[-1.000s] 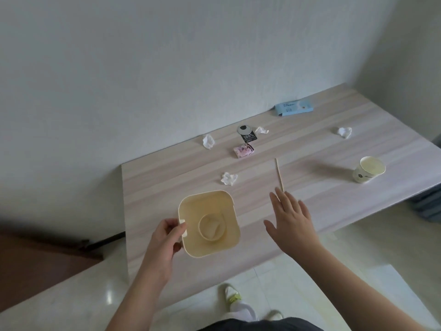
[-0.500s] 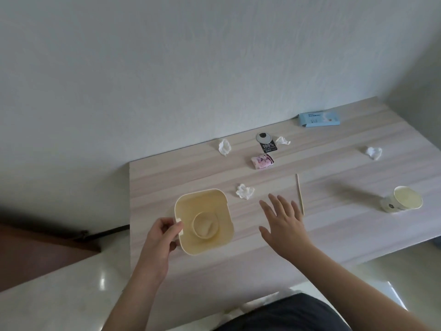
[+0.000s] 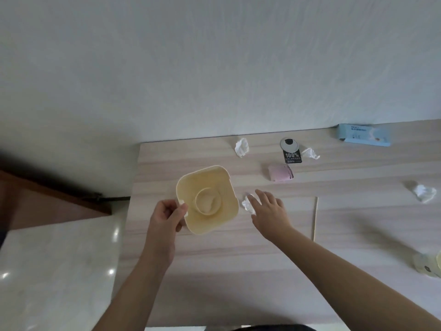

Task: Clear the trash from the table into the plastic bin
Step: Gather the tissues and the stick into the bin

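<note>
Reaching w/ the right hand [image 3: 268, 212], fingers spread wide and empty, tips just touching a crumpled tissue [image 3: 248, 204] that lies just right of the bin [image 3: 207, 199]. Only one view, head cam, so all from that.

Left hand [image 3: 167, 217] has a narrow pinch grip on the bin's near-left rim, thumb over the edge. Bin sits on the table [image 3: 214, 271] near its left end, open top up, w/ a cup-like thing [image 3: 208, 201] already nested inside; can't tell more about it.

Other trash, all well apart from the bin: tissue [image 3: 241, 147] by the wall, black tag [image 3: 291, 151] w/ another tissue [image 3: 310, 154] touching or just beside it, pink wrapper [image 3: 280, 172], thin stick [image 3: 315, 218], tissue [image 3: 424, 192] far right, tipped paper cup [image 3: 428, 266] at the right frame edge, blue pack [image 3: 365, 134] at the back. Most of the job looks undone.

Risks, as I judge them:
- Tissue is light and loose; a flat-hand swipe could push it away or off the table instead of picking it up. Needs a proper pinch.
- Bin is held by one corner only; a knock from the right hand could tip or slide it toward the left table edge.
- Paper cup lies on its side near the edge, may roll off if the table gets bumped.
- Stick is thin and flat on the table, hard to lift.
</note>
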`<control>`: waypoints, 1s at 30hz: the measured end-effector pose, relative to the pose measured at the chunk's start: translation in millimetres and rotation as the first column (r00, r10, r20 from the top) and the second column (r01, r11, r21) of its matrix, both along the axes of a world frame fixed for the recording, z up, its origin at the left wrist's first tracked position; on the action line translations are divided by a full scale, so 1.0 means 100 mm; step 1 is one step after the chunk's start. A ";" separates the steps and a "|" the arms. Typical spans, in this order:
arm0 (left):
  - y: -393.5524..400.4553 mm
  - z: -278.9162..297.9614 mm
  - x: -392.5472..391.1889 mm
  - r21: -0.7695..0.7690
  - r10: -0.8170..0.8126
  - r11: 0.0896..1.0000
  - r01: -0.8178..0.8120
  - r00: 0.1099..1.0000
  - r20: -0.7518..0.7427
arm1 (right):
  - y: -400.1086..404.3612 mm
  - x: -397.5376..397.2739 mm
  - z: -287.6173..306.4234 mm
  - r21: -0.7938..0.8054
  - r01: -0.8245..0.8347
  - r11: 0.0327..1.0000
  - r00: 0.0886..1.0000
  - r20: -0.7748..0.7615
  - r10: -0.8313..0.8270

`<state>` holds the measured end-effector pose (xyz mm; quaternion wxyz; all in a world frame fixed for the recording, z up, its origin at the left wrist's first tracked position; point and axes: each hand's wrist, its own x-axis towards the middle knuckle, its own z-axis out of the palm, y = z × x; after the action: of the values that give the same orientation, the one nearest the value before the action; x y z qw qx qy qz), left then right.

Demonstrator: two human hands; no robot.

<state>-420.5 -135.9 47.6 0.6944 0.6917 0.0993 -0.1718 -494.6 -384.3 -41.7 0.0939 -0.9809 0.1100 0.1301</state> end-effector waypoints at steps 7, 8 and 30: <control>-0.15 0.00 0.07 -0.017 0.075 0.997 -0.075 0.996 -0.052 | -0.17 0.33 -0.26 0.040 -0.087 0.995 0.994 -0.055 0.089; -0.17 -0.01 0.09 -0.019 0.075 0.997 -0.076 0.995 -0.058 | -0.19 0.35 -0.30 0.047 -0.096 0.994 0.993 -0.069 0.099; -0.28 -0.08 0.32 0.002 0.145 0.989 -0.145 0.989 -0.015 | -0.81 1.82 -0.27 0.070 -0.052 0.996 0.984 0.176 0.039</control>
<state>-388.8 -164.4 39.9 0.7039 0.6817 0.1548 -0.1259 -312.8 -464.8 -68.8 0.1366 -0.9866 0.0740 0.0499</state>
